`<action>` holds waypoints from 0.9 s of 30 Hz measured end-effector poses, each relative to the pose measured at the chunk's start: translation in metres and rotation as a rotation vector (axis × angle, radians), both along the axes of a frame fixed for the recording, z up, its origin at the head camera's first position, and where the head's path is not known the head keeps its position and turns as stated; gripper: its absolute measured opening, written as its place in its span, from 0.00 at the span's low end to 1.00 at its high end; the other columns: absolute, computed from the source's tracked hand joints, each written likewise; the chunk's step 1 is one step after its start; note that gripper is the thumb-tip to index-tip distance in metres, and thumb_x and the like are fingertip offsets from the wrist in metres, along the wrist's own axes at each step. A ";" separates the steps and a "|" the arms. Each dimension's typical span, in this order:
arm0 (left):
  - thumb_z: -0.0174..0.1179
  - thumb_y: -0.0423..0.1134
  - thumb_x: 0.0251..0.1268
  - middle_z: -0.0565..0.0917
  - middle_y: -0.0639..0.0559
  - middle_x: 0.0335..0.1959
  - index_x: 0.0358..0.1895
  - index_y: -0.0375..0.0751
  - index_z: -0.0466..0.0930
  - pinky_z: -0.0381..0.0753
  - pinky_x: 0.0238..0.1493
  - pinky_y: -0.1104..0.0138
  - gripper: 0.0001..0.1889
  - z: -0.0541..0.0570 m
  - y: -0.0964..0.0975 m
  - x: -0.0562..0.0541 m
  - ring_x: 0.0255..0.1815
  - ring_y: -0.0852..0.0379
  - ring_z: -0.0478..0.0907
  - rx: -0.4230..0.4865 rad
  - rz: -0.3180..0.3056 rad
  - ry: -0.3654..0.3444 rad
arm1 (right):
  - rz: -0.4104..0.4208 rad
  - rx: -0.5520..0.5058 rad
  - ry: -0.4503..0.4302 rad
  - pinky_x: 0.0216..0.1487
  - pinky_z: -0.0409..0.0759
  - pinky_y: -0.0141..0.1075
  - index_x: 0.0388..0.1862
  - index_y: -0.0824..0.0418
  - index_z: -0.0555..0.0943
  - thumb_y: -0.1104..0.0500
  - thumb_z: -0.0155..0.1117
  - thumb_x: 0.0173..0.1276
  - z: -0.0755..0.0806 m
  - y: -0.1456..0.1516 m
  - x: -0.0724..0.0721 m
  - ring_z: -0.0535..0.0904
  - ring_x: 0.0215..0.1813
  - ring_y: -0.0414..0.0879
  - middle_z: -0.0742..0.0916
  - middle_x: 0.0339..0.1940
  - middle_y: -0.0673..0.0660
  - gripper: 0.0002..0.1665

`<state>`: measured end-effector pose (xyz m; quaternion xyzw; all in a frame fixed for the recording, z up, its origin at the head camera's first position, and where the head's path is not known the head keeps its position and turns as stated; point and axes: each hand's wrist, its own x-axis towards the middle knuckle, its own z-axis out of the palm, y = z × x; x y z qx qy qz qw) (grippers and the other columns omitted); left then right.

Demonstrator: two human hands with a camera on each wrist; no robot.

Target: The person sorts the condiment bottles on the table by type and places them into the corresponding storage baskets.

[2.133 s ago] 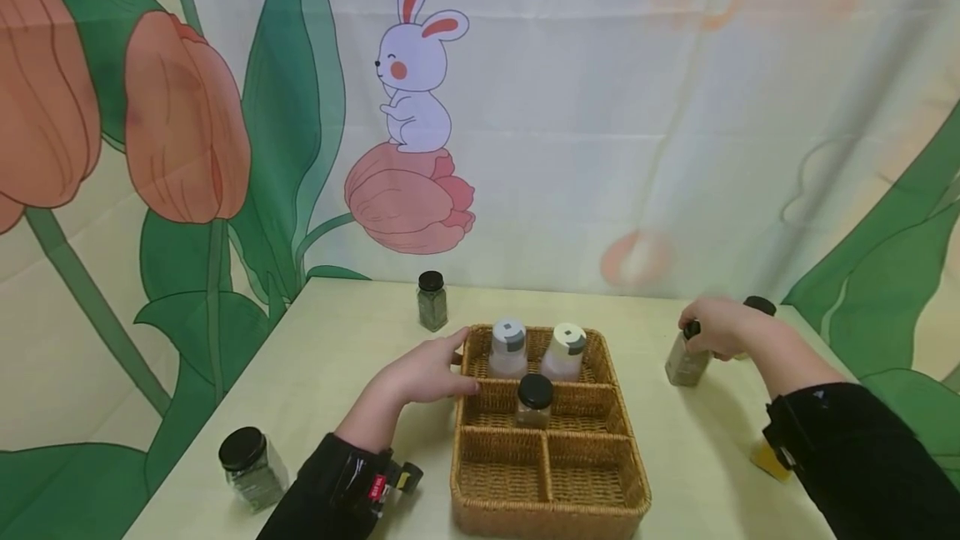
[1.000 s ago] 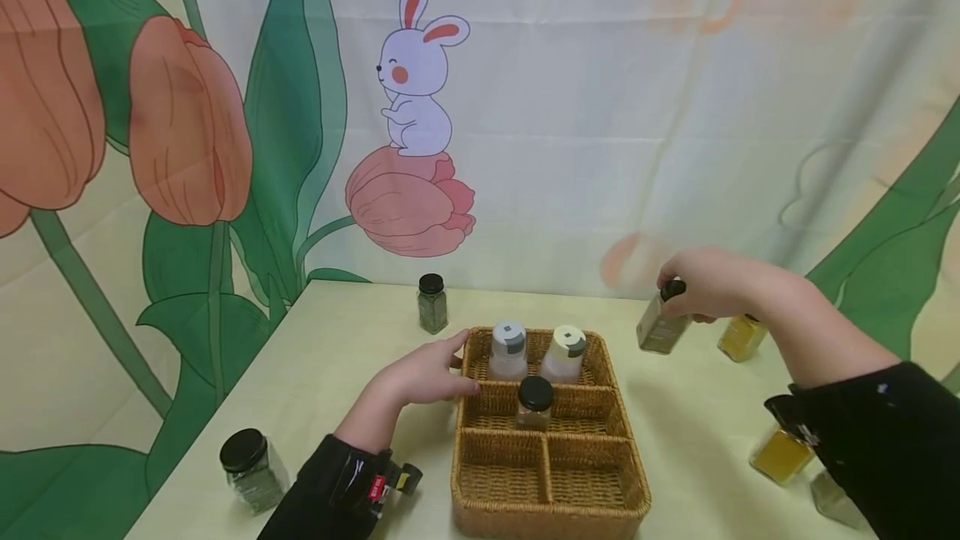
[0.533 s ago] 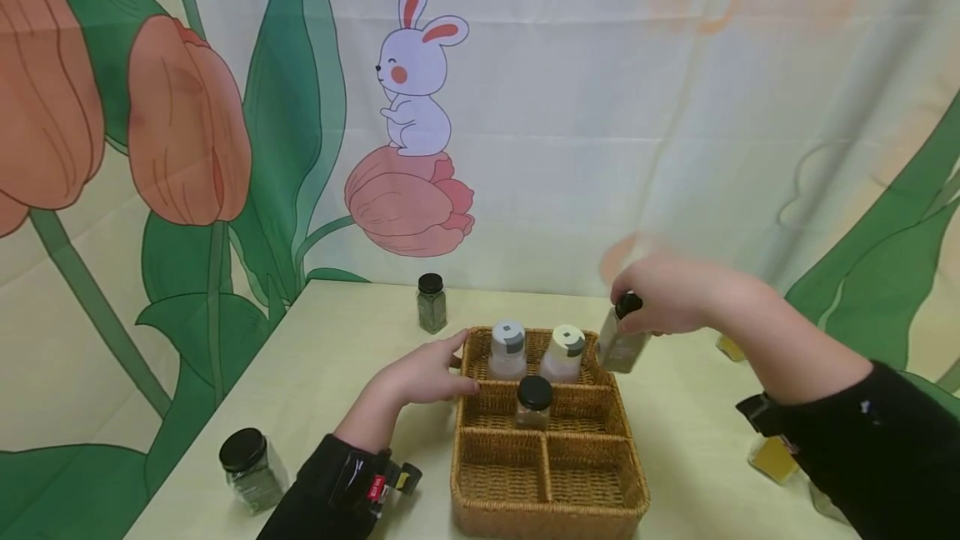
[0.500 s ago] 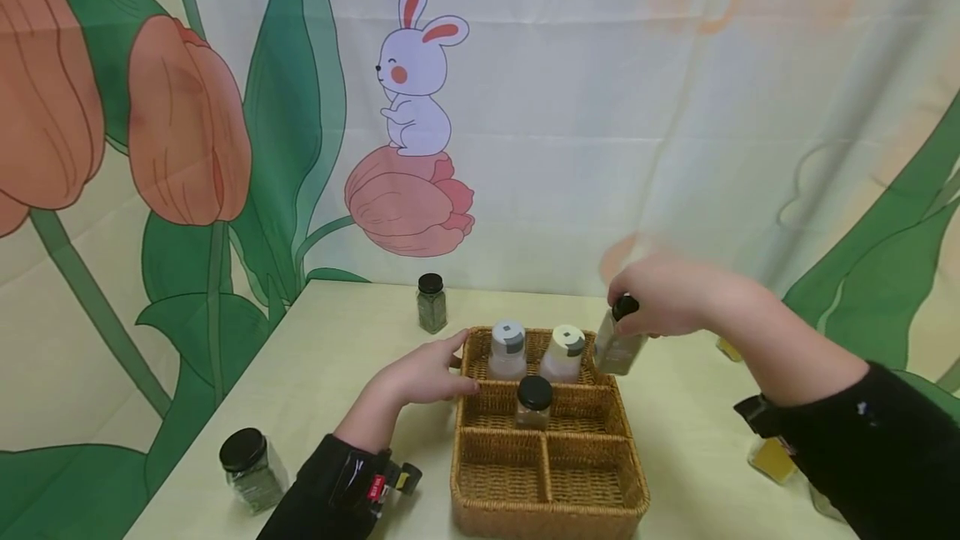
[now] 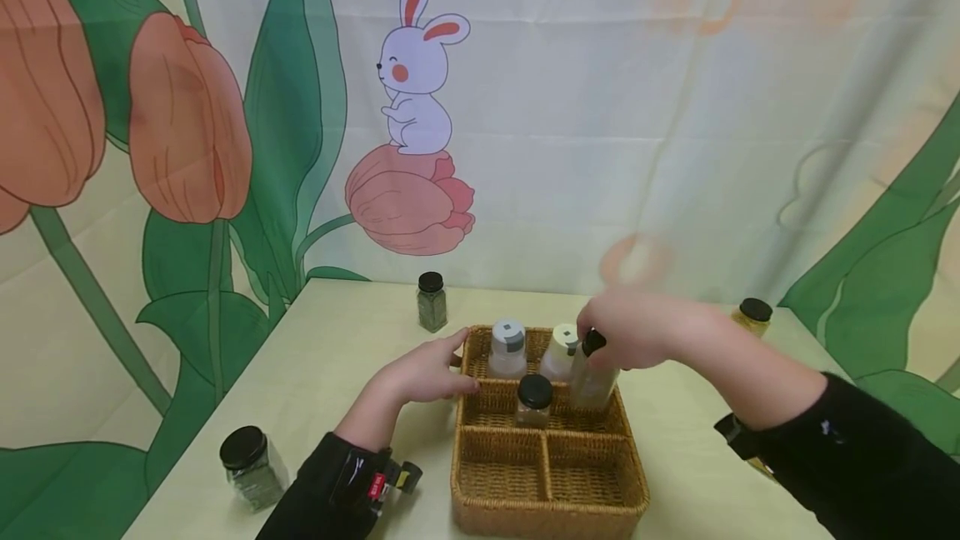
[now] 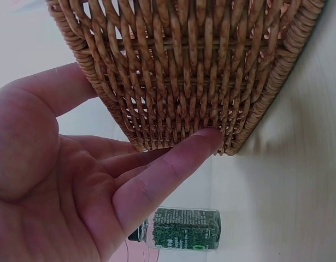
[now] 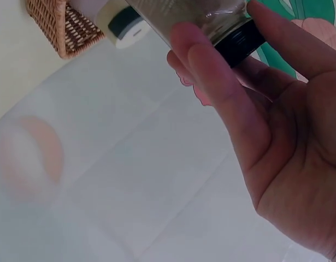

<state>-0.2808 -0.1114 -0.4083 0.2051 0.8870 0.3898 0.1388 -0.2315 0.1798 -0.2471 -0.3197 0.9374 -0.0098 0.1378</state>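
My right hand [image 5: 630,327] holds a clear jar [image 5: 592,386] by its black lid, over the right part of the wicker basket's [image 5: 551,521] middle compartment. In the right wrist view, fingers and thumb grip the jar near its lid [image 7: 240,42]. Whether its base touches the basket floor is hidden. My left hand [image 5: 427,369] grips the basket's left wall, thumb over the rim and fingers along the outside, as the left wrist view shows. A smaller black-lidded jar [image 5: 535,398] stands in the middle compartment. A white-capped shaker [image 5: 508,350] and a cream-capped one [image 5: 558,357] occupy the back compartment.
A jar of green herbs [image 5: 432,302] stands behind the basket to the left. Another black-lidded jar [image 5: 253,469] is at the front left. A yellow-filled jar [image 5: 752,317] stands at the back right, partly behind my right forearm. A printed curtain [image 5: 540,148] hangs behind the table.
My right hand has lifted the jar from the table's right side, carried it left and lowered it into the basket's middle compartment. The left hand has stayed on the basket.
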 end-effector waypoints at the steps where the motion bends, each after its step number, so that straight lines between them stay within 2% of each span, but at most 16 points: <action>1: 0.70 0.42 0.62 0.74 0.34 0.68 0.82 0.37 0.50 0.85 0.47 0.53 0.49 0.000 0.000 0.000 0.64 0.40 0.77 -0.002 0.000 0.001 | 0.001 0.006 0.002 0.30 0.72 0.35 0.37 0.55 0.83 0.60 0.71 0.67 -0.002 -0.001 0.000 0.72 0.25 0.40 0.79 0.28 0.46 0.04; 7: 0.70 0.41 0.62 0.74 0.34 0.68 0.82 0.37 0.50 0.85 0.48 0.53 0.49 0.001 0.000 0.000 0.64 0.40 0.77 0.004 -0.004 -0.001 | 0.002 0.006 -0.016 0.27 0.65 0.34 0.30 0.53 0.78 0.61 0.70 0.66 -0.018 -0.009 -0.001 0.65 0.22 0.40 0.74 0.22 0.48 0.09; 21: 0.70 0.42 0.62 0.74 0.36 0.69 0.82 0.37 0.50 0.82 0.54 0.49 0.50 0.001 -0.001 -0.001 0.66 0.40 0.75 -0.009 -0.002 0.007 | -0.037 -0.048 -0.047 0.25 0.63 0.35 0.26 0.53 0.78 0.66 0.71 0.61 -0.053 -0.024 -0.003 0.63 0.20 0.40 0.71 0.17 0.47 0.11; 27: 0.70 0.42 0.62 0.75 0.37 0.68 0.82 0.37 0.50 0.82 0.54 0.48 0.49 0.000 -0.001 0.000 0.66 0.39 0.75 -0.003 -0.011 0.017 | -0.036 -0.065 -0.047 0.25 0.65 0.35 0.29 0.50 0.84 0.66 0.72 0.61 -0.063 -0.028 -0.002 0.66 0.21 0.39 0.78 0.20 0.45 0.10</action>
